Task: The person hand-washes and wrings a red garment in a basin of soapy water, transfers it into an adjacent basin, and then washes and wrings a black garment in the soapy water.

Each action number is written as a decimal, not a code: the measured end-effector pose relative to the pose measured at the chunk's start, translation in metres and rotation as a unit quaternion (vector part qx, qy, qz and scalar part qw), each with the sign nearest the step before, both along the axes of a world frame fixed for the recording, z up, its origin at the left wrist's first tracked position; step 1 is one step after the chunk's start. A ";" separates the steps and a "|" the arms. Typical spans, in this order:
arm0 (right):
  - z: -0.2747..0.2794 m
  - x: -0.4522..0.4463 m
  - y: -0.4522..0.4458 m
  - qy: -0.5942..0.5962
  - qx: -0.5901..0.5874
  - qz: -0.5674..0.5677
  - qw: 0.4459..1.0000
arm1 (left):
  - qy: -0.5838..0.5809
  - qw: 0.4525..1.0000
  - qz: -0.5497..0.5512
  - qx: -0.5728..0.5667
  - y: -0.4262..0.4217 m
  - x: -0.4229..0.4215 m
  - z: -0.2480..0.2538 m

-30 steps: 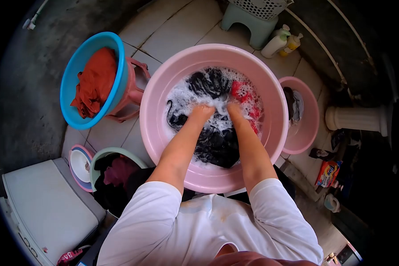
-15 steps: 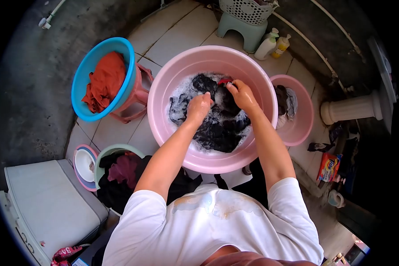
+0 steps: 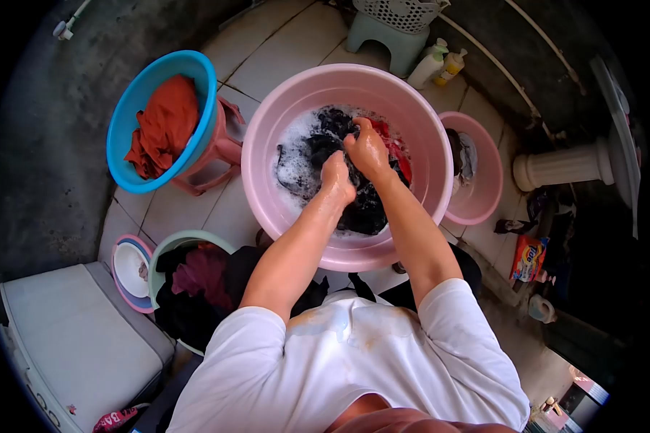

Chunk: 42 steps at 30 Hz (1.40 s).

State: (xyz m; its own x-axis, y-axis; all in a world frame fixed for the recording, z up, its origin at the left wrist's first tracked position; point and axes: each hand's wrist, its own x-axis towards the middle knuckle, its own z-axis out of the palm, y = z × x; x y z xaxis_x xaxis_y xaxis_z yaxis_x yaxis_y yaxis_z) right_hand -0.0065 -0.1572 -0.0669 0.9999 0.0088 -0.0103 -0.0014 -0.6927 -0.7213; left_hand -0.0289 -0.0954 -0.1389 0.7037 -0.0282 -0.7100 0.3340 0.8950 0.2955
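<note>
Both of my hands are over a large pink washtub (image 3: 267, 224) of sudsy water. My left hand (image 3: 336, 178) is closed on the soaked black garment (image 3: 365, 215), its thumb side up. Just right of it and a little farther away, my right hand (image 3: 368, 148) has its fingers curled into the same dark cloth. Red cloth (image 3: 399, 153) shows in the water along the tub's right side. White foam (image 3: 296, 162) gathers at the left. My fingertips are partly hidden by the wet fabric.
A blue basin (image 3: 207, 90) with orange-red cloth rests on a pink stool (image 3: 220, 155). A green tub (image 3: 165, 252) of dark clothes stands at the near left. At right are a smaller pink basin (image 3: 487, 187) and a Tide packet (image 3: 529, 258). Bottles (image 3: 430, 65) stand behind.
My right hand has shifted left and closer to my left hand, which moved slightly toward me. More red cloth now shows at the right of the tub, and the black garment is bunched up.
</note>
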 end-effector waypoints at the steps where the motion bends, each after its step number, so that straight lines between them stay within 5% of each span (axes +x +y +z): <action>1: 0.003 0.003 0.003 -0.029 0.010 0.007 1.000 | 0.004 1.000 -0.004 0.016 0.005 0.004 -0.006; 3: 0.004 -0.026 0.014 -0.093 0.052 0.063 0.992 | -0.086 0.993 -0.038 -0.074 0.021 -0.002 -0.004; 4: 0.026 -0.048 0.025 -0.094 0.051 0.115 0.988 | -0.216 0.932 -0.016 -0.292 0.024 -0.017 0.008; 6: 0.039 -0.052 0.029 -0.062 0.063 0.127 0.988 | -0.318 0.890 -0.042 -0.323 0.036 -0.014 0.005; 7: 0.024 -0.039 0.025 -0.024 0.075 0.089 0.993 | -0.288 0.942 -0.089 -0.146 0.042 0.001 -0.008; 8: 0.011 -0.018 0.011 0.007 0.062 0.054 0.997 | -0.062 0.996 -0.003 0.061 0.018 0.005 0.003; 9: 0.000 0.002 -0.007 0.027 0.052 0.022 0.998 | -0.021 0.988 -0.011 0.152 0.004 0.004 0.018; 13: -0.013 0.010 -0.045 -0.004 0.099 0.070 0.993 | -0.041 0.941 -0.127 0.311 -0.008 -0.003 0.040; 15: 0.004 0.011 -0.049 0.087 0.252 0.089 0.960 | -0.111 0.734 -0.379 0.553 0.003 -0.003 0.049; 16: 0.010 0.006 -0.047 0.065 0.180 0.140 0.972 | -0.175 0.654 -0.389 0.624 0.003 -0.011 0.066; 19: 0.009 -0.003 -0.041 -0.007 0.063 0.227 0.972 | -0.190 0.591 -0.449 0.643 -0.006 -0.022 0.078; 20: 0.000 0.002 -0.045 0.055 0.061 0.212 0.974 | -0.191 0.590 -0.447 0.644 -0.007 -0.024 0.066; 21: -0.004 0.005 -0.048 0.115 0.059 0.198 0.972 | -0.182 0.717 -0.409 0.535 -0.006 -0.027 0.042; 23: -0.006 0.007 -0.049 0.044 0.063 0.149 0.986 | -0.154 0.909 -0.285 0.263 0.004 -0.025 0.035; 25: 0.013 0.000 -0.040 -0.019 0.092 0.136 0.986 | 0.066 0.985 -0.143 0.070 0.025 -0.018 0.062; 27: 0.046 -0.023 -0.019 -0.040 0.116 0.177 0.976 | -0.021 0.993 -0.102 -0.057 0.042 -0.014 0.046; 29: 0.061 -0.057 0.005 -0.097 0.085 0.272 0.954 | -0.025 0.989 -0.146 0.015 0.057 -0.026 0.097; 30: 0.070 -0.074 0.015 -0.101 0.052 0.301 0.947 | -0.144 0.974 -0.101 0.143 0.058 -0.040 0.056; 32: 0.064 -0.079 0.021 -0.116 0.002 0.273 0.955 | -0.342 0.939 0.011 -0.016 0.036 -0.052 0.037; 34: 0.041 -0.056 0.015 -0.094 0.024 0.166 0.981 | -0.102 0.992 -0.056 0.039 0.040 -0.017 0.011; 35: 0.035 -0.030 0.003 0.013 0.018 0.100 0.995 | -0.005 0.996 -0.040 0.081 0.023 -0.016 0.038; 39: -0.002 0.005 -0.041 -0.011 -0.023 0.090 0.996 | -0.024 0.989 -0.065 0.133 0.003 -0.015 0.041; 41: -0.002 0.012 -0.055 -0.067 0.026 0.115 0.991 | -0.080 0.925 -0.173 0.329 0.005 -0.016 0.049; 42: 0.012 0.011 -0.054 0.027 0.147 0.105 0.983 | -0.115 0.823 -0.260 0.492 0.011 -0.017 0.060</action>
